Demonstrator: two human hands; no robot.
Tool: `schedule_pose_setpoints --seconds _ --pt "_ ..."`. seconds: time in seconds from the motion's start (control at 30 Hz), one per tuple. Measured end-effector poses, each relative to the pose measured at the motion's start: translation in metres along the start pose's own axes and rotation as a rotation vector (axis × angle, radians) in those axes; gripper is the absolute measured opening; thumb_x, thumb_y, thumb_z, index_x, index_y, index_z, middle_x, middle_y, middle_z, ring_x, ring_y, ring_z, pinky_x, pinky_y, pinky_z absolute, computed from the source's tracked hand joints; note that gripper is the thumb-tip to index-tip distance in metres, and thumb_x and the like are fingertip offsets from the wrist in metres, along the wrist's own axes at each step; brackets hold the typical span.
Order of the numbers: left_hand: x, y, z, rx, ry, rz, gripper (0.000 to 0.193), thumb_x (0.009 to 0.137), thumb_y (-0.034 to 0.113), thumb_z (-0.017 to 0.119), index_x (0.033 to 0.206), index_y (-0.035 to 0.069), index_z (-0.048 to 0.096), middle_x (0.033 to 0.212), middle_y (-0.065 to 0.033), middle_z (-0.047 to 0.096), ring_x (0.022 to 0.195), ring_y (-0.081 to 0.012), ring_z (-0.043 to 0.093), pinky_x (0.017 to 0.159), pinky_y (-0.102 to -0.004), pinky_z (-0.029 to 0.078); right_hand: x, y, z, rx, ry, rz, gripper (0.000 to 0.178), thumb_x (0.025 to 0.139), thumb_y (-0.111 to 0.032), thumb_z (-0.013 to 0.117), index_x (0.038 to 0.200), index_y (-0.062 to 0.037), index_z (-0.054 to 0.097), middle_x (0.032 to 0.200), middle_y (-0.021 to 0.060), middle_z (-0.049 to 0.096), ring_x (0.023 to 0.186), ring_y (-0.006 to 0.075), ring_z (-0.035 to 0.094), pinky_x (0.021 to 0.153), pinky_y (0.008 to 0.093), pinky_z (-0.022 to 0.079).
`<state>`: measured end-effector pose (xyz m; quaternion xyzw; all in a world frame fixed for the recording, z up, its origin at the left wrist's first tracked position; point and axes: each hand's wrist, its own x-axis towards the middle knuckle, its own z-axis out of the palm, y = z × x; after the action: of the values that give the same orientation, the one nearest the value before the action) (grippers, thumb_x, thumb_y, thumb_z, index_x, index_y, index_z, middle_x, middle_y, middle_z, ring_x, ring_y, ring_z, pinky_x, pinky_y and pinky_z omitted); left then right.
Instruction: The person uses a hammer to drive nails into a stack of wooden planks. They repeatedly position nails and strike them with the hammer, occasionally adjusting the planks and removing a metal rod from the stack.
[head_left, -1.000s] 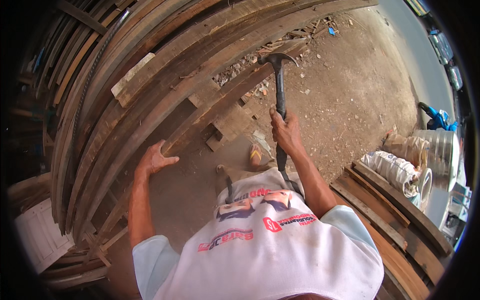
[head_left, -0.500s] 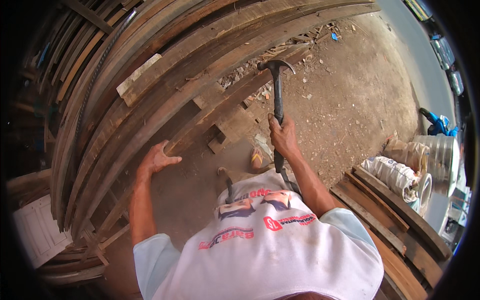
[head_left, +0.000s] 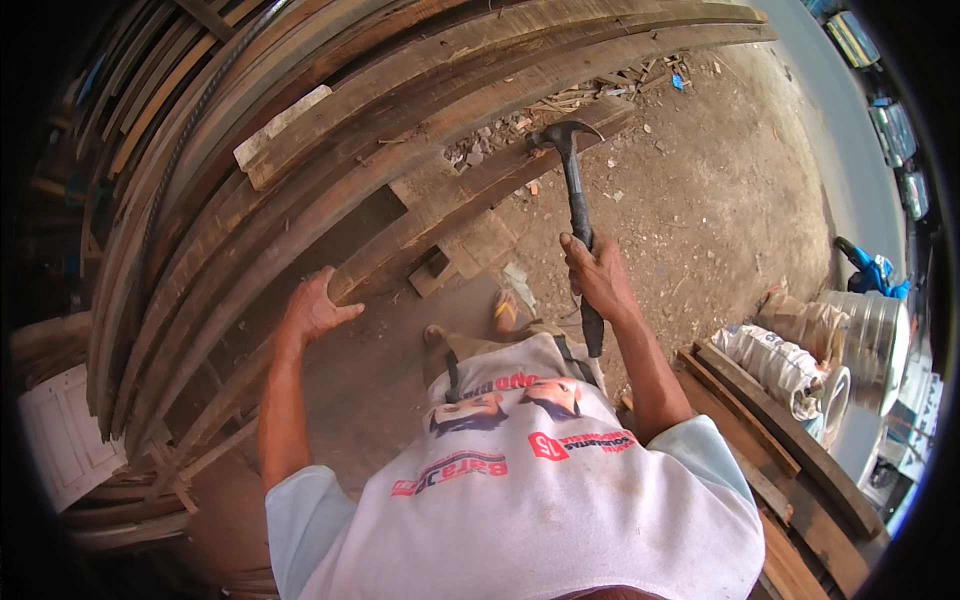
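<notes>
A claw hammer (head_left: 573, 185) with a dark head and black grip is in my right hand (head_left: 602, 278), fingers wrapped round the handle. Its head overlaps the far part of a long brown wooden beam (head_left: 470, 195); whether it touches the wood I cannot tell. My left hand (head_left: 315, 308) straddles the near part of that beam, thumb on one side and fingers on the other, their tips partly hidden. Beneath the beam lie short wood blocks (head_left: 478, 243).
Long stacked planks (head_left: 300, 215) curve across the left and far side. More boards (head_left: 790, 440) lie at the right, beside white sacks (head_left: 765, 360) and a metal drum (head_left: 870, 345). A white panelled door (head_left: 75, 435) is at far left. Wood scraps (head_left: 625, 85) litter the dirt ground.
The hammer has shifted right and its head now lies over the beam instead of above its edge. My left hand stays at the beam. The view has shifted slightly.
</notes>
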<state>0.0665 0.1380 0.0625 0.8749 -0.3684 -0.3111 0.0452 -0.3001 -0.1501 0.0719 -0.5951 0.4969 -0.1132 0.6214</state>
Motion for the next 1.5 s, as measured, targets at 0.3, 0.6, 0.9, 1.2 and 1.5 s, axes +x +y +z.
schedule_pose_setpoints --seconds 0.3,0.6,0.9,1.2,1.5 --pt "-0.014 -0.012 0.067 0.213 0.58 0.213 0.066 0.066 0.035 0.095 0.115 0.009 0.059 0.1 -0.0152 0.07 0.095 -0.0366 0.07 0.08 -0.0494 0.052 -0.028 -0.072 -0.058 0.19 0.259 -0.323 0.036 0.103 -0.04 0.068 0.093 -0.009 0.051 0.067 -0.0035 0.048 0.052 0.0072 0.048 0.046 0.0268 0.043" --pt "-0.012 -0.009 0.068 0.211 0.664 0.235 0.07 0.064 0.035 0.096 0.118 0.009 0.06 0.106 -0.0141 0.071 0.101 -0.0351 0.069 0.082 -0.0491 0.051 -0.011 -0.07 -0.1 -0.306 -0.185 0.18 0.03 0.104 -0.036 0.064 0.094 -0.0104 0.052 0.07 -0.0041 0.047 0.053 0.0073 0.046 0.047 0.0269 0.041" --pt "-0.012 -0.016 0.072 0.212 0.586 0.153 0.071 0.064 0.034 0.096 0.12 0.009 0.061 0.112 -0.013 0.071 0.105 -0.0345 0.069 0.087 -0.0493 0.052 0.042 -0.109 -0.127 0.169 0.164 -0.293 0.027 0.105 -0.031 0.063 0.089 -0.0141 0.05 0.066 -0.0062 0.044 0.052 0.0047 0.043 0.047 0.025 0.038" --pt "-0.013 -0.011 0.07 0.179 0.558 0.118 0.069 0.065 0.03 0.096 0.121 0.01 0.06 0.109 -0.0139 0.071 0.105 -0.0361 0.069 0.089 -0.0504 0.051 0.01 -0.11 -0.111 -0.246 -0.173 0.09 0.021 0.1 -0.026 0.065 0.096 -0.0101 0.052 0.068 -0.0062 0.045 0.05 0.0052 0.041 0.044 0.0268 0.037" --pt "-0.012 -0.01 0.067 0.166 0.544 0.115 0.068 0.067 0.031 0.095 0.121 0.012 0.06 0.113 -0.0135 0.07 0.106 -0.0364 0.068 0.093 -0.0519 0.051 0.029 -0.09 -0.102 -0.328 -0.019 -0.145 0.022 0.103 -0.026 0.062 0.091 -0.009 0.054 0.068 -0.0035 0.048 0.051 0.0095 0.047 0.046 0.0289 0.041"
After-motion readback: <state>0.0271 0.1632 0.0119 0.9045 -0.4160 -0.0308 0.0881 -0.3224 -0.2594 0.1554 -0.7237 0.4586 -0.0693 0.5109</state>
